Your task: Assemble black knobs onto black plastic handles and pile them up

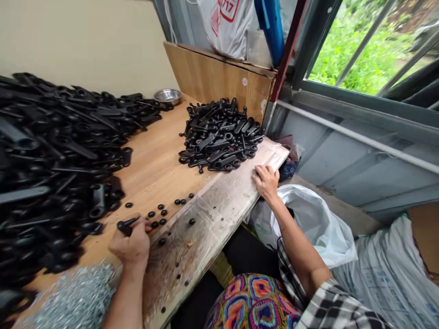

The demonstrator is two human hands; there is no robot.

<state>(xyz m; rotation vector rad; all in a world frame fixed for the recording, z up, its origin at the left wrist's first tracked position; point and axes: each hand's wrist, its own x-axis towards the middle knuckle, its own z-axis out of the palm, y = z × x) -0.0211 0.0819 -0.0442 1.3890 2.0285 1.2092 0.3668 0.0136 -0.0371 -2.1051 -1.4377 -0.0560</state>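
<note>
My left hand (pixel 132 244) is closed around a black plastic handle part (pixel 126 224), held against the wooden table (pixel 156 171) beside several small black round caps (pixel 161 214). My right hand (pixel 266 180) rests on the table's front edge, fingers curled down on the worn strip, with nothing visible in it, just in front of a smaller pile of black handle parts (pixel 219 135). A large heap of longer black parts (pixel 51 155) fills the left side of the table.
A pile of small silvery metal pieces (pixel 73 297) lies at the near left. A steel bowl (pixel 167 95) sits at the back by a wooden board (pixel 219 77). White plastic bags (pixel 318 226) stand on the floor to the right, below a window.
</note>
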